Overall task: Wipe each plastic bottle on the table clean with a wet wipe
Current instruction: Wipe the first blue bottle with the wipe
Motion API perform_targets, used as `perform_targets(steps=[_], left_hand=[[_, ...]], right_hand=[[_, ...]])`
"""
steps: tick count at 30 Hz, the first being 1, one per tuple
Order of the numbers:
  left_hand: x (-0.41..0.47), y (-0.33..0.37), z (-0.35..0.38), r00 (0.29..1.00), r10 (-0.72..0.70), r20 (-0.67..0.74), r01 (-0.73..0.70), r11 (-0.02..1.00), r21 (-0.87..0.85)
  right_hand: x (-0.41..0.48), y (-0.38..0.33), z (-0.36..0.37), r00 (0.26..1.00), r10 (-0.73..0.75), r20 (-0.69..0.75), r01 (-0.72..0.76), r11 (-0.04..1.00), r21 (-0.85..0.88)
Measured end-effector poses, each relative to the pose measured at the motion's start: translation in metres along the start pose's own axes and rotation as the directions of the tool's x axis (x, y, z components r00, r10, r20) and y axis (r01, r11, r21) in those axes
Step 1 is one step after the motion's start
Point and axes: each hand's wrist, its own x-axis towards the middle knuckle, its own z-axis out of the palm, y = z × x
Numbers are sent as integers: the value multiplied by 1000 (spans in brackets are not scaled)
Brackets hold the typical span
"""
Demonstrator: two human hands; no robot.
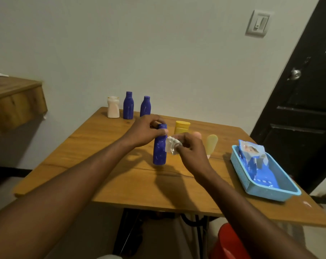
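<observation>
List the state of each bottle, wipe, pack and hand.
held bottle: upright, capped, gripped at the top by left hand
wipe: crumpled, pinched by right hand, against held bottle
back-left blue bottle: upright, capped
back-right blue bottle: upright, capped
white bottle: upright, capped
yellow bottle: upright, partly hidden
pale tube: upright
pack: leaning in basket

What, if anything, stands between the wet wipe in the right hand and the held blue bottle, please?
Nothing visible does. The wet wipe pinched in the right hand is right beside the blue bottle, and the left hand grips only its top, leaving the body bare.
</observation>
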Motion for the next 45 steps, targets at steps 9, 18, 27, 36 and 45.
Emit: perform_targets(steps=[9,18,27,36,45], left_hand=[[-39,3,28,997,-77,-1,74,964,-255],[-71,-6,53,961,-222,-165,100,836,-540],[-89,-13,71,961,-276,36,230,713,-662],[-95,-25,72,967,-239,92,238,707,-666],[-98,-25,73,963,-262,62,234,699,-676]], right_hand=[[-32,33,5,979,-170,-116,160,983,-87],[-70,52,23,965,-259,29,259,940,-223],[-75,56,22,959,-253,125,281,895,-347],[-42,42,18,907,-420,4,391,841,-374],[-50,45,22,911,-411,-24,373,849,-374]])
